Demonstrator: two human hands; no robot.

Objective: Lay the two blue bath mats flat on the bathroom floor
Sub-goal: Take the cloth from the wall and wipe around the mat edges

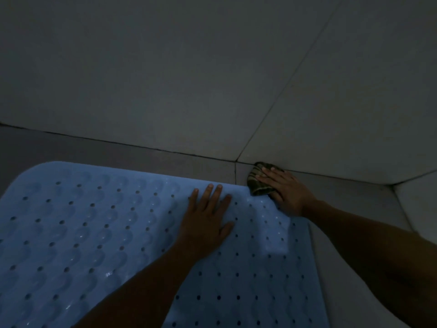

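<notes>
So there's two light blue rubbery bath mats, both dotted with rows of little round holes and a wavy bumpy texture. The left mat [78, 233] lies flat on the floor, rounded far corner near the wall. The right mat [262, 280] overlaps its right edge, and its far corner looks slightly lifted, not fully flat.

Blue bath mat [82, 233] cut off by left and bottom edges; dim light blurs whether one sheet or two overlap near the raised fold. Dark patterned cloth [260, 183] half hidden under right hand [287, 191] (kind unclear). Left hand [205, 223] covers the mat beneath it
</notes>
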